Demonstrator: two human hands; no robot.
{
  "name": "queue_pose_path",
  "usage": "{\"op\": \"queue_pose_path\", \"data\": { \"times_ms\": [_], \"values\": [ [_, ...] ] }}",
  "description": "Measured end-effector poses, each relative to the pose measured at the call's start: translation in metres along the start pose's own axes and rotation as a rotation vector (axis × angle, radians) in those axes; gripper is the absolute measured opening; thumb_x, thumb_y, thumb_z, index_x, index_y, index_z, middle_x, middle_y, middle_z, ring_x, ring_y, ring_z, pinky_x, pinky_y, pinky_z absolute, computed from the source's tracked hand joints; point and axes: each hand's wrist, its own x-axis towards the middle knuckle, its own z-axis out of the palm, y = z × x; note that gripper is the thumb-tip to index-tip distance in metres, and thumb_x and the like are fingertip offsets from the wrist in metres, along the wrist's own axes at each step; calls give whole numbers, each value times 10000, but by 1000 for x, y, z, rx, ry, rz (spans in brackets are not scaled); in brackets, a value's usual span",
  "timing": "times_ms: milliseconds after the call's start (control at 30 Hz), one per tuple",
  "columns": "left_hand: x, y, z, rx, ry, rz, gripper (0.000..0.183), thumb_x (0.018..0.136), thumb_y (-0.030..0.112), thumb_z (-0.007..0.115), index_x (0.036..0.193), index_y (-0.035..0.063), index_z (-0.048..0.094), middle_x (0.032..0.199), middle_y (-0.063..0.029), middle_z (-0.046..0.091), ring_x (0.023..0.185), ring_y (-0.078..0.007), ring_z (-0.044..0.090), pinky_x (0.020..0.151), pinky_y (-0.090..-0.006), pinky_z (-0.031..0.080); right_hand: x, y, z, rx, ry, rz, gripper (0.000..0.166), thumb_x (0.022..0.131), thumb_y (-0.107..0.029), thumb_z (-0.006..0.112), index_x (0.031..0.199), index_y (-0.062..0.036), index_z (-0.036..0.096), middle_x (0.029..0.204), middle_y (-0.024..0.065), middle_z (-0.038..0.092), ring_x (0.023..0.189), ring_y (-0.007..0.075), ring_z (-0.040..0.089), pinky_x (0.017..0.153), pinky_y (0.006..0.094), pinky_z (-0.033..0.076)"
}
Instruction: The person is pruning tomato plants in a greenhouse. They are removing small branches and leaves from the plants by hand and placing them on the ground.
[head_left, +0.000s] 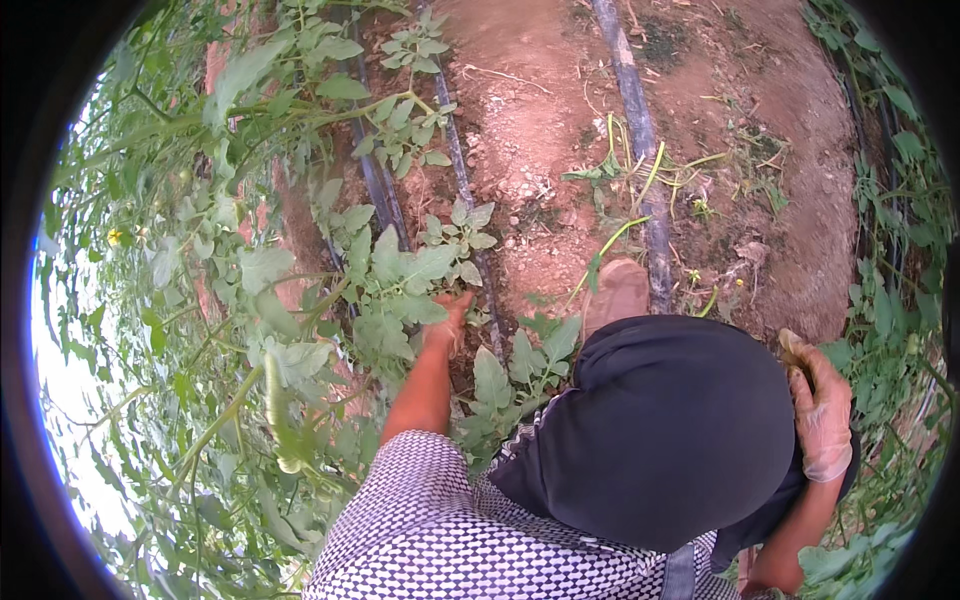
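My left hand, in a thin clear glove, reaches down among the leaves of a young tomato shoot, close to the soil beside a black drip irrigation line. Leaves and the angle hide its fingertips, so whether it grips a stem is not visible. At the right, my right hand wears a clear plastic glove with soiled fingertips. It rests against the side of my dark-clothed knee, thumb and fingers curved and apart, with nothing visible in them.
Dense tomato plants fill the left side, and more foliage lines the right. A thicker black pipe runs along the reddish soil path. Cut green stems lie across it. My dusty shoe stands beside the pipe.
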Motion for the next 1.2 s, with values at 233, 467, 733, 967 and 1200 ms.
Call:
{"op": "queue_pose_path", "data": {
  "times_ms": [233,467,733,967,1200],
  "values": [
    [-2,-5,-12,925,-106,393,347,813,195,677,1141,302,718,1247,-141,617,1081,-367,626,982,-429,481,-6,-8,-1,76,19,42,280,900,48,551,1171,45,623,1149,194,688,1022,276,685,921,339,513],
    [54,-51,-5,957,34,519,297,903,276,525,1059,98,705,1226,-177,635,1119,-375,608,989,-442,461,-12,-6,3,65,40,-3,285,896,52,562,1175,47,621,1128,186,695,997,272,689,898,345,525],
    [50,-35,16,1275,192,452,302,901,161,497,1128,84,681,1188,-161,659,1085,-339,651,929,-414,519,-16,-16,3,160,3,27,304,921,55,533,1218,65,597,1226,184,666,1093,252,662,976,336,500],
    [7,10,3,756,247,460,322,937,330,591,1014,34,693,1055,-175,696,957,-333,675,814,-415,532,-19,-15,3,199,12,52,317,925,66,506,1231,68,589,1243,185,660,1116,256,654,989,337,493],
    [-163,181,18,-72,-301,1158,238,870,2,689,1093,85,695,1111,-83,682,888,-156,676,720,-283,533,-10,-17,1,133,-9,0,330,894,91,526,1214,68,600,1209,186,676,1112,259,657,985,336,492]
  ]
}}
